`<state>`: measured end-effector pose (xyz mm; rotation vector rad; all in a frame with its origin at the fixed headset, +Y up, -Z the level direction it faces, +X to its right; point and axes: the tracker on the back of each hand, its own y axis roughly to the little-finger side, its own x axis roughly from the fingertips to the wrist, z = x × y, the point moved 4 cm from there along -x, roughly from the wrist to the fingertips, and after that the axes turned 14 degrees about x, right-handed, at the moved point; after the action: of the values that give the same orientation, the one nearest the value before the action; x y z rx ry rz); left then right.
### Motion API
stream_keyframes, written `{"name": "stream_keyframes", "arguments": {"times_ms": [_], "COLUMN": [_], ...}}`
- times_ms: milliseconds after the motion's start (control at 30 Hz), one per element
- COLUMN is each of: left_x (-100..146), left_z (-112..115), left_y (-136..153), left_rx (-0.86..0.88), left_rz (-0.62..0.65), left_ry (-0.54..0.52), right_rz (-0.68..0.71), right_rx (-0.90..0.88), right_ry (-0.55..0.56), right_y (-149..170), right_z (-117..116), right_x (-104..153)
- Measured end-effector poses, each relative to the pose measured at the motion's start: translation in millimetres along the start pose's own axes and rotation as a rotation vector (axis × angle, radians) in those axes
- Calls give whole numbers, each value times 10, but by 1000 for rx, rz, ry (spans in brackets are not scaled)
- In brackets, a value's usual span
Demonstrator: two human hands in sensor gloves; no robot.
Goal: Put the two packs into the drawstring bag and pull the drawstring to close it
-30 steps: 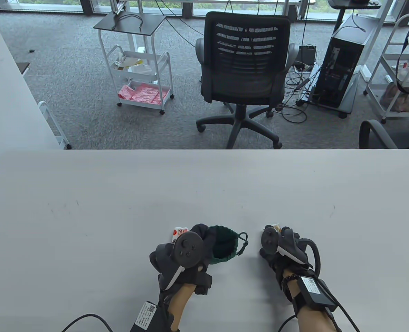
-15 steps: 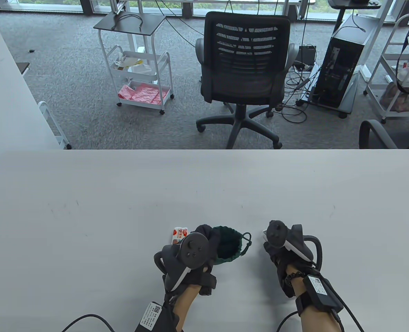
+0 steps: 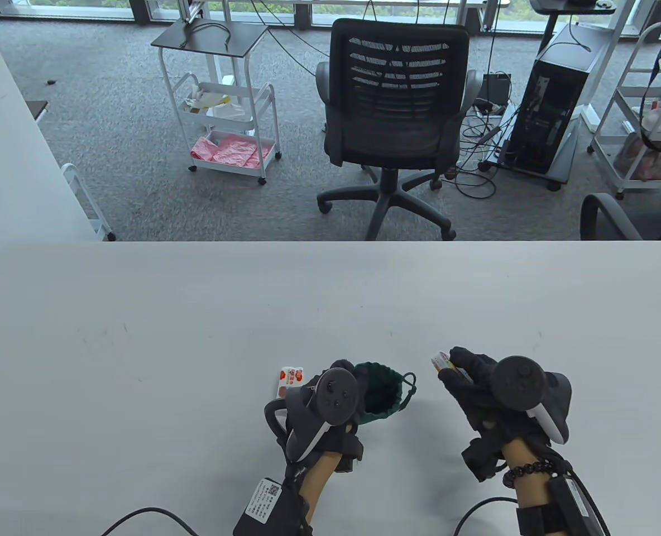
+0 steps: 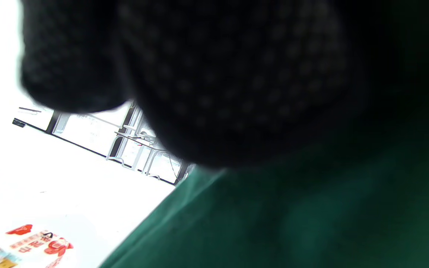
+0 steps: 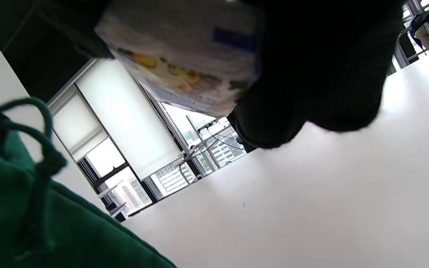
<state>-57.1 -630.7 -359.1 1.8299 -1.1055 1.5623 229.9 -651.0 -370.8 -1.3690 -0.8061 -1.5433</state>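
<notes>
A dark green drawstring bag (image 3: 382, 389) sits near the table's front edge with its mouth open, and my left hand (image 3: 339, 391) grips its left rim. Its green cloth (image 4: 292, 219) fills the left wrist view under my gloved fingers (image 4: 207, 74). The cord loop (image 3: 408, 386) hangs off the bag's right side and shows again as a cord loop (image 5: 39, 149) in the right wrist view. A red-and-white pack (image 3: 290, 377) lies on the table left of the bag. My right hand (image 3: 467, 374) holds a second pack (image 3: 443, 361), white with fruit print (image 5: 184, 56), lifted just right of the bag.
The grey table (image 3: 196, 335) stretches wide around the hands. Beyond its far edge stand an office chair (image 3: 397, 111), a white cart (image 3: 224, 111) and a computer tower (image 3: 554, 100). Cables trail from both wrists at the bottom edge.
My right hand has turned and lifted the second pack off the table, its tracker swinging right. The left hand and bag have shifted slightly right. The red-and-white pack has not moved.
</notes>
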Motion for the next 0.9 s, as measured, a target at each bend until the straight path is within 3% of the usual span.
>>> {"name": "stream_keyframes", "arguments": {"times_ms": [267, 367, 667, 900], "left_x": [83, 110, 165, 212], "left_z": [35, -10, 0, 42], "left_y": [-52, -67, -155, -174], "left_rx": [45, 75, 72, 76], "left_rz": [20, 27, 76, 95], "left_ry": [-7, -11, 2, 22], "right_rz": [100, 169, 374, 465], "right_rx": [-185, -215, -274, -117], "right_ry": [247, 259, 202, 146], "right_y": [-31, -140, -506, -801], "right_z": [553, 611, 601, 447], "right_x": [270, 311, 385, 434]}}
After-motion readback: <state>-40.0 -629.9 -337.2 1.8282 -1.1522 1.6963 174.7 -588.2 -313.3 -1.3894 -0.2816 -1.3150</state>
